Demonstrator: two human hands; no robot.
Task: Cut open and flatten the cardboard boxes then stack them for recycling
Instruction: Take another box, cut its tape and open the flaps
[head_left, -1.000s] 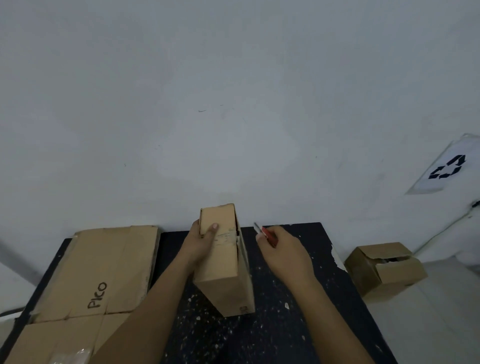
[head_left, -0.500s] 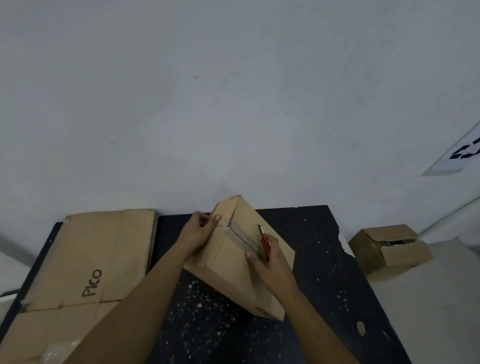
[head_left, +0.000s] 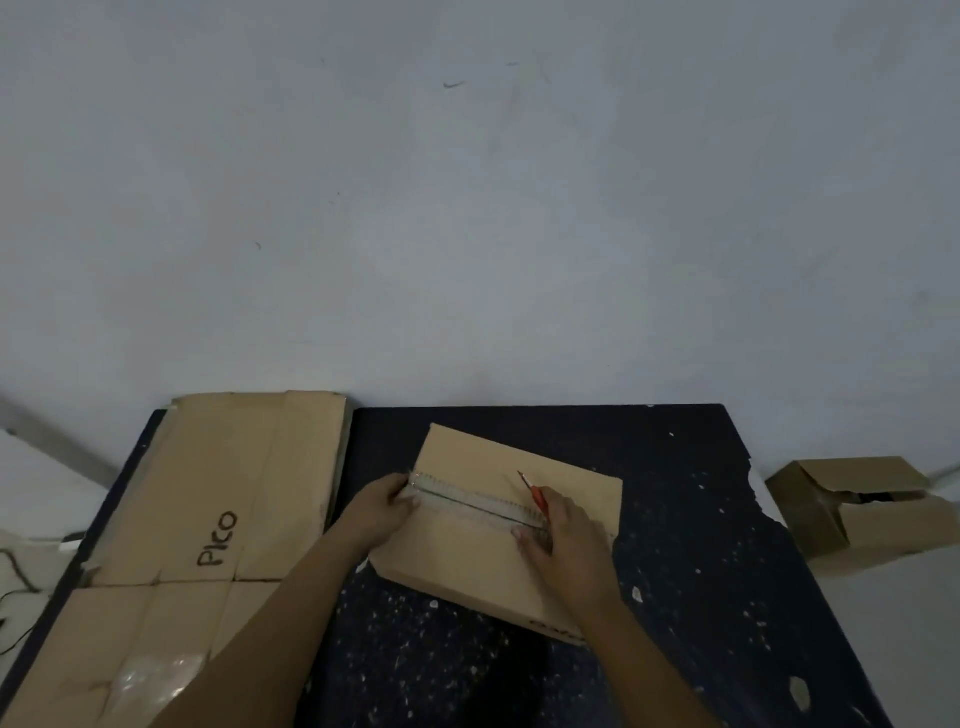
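While the box (head_left: 498, 540) lies on its broad side on the dark speckled table (head_left: 701, 519), a taped seam (head_left: 475, 501) runs across its top face from left to right. At the seam's left end the left hand (head_left: 387, 512) pinches the edge of the box, fingers closed on it. At the seam's right end the right hand (head_left: 563, 535) is closed around a red cutter (head_left: 532, 491), whose blade points away from the person over the far half of the box. Dark print runs along the near right edge of the box, too cut off to read.

Half a second ago the box stood tilted on one edge; now it lies flat, with both hands at the ends of the seam.

Left of the box, a stack of flattened cardboard (head_left: 218, 499) covers that side of the table, marked "PICO" in black handwriting. Right of the box, off the table, a second box (head_left: 857, 514) sits on the pale floor with its flaps partly open.
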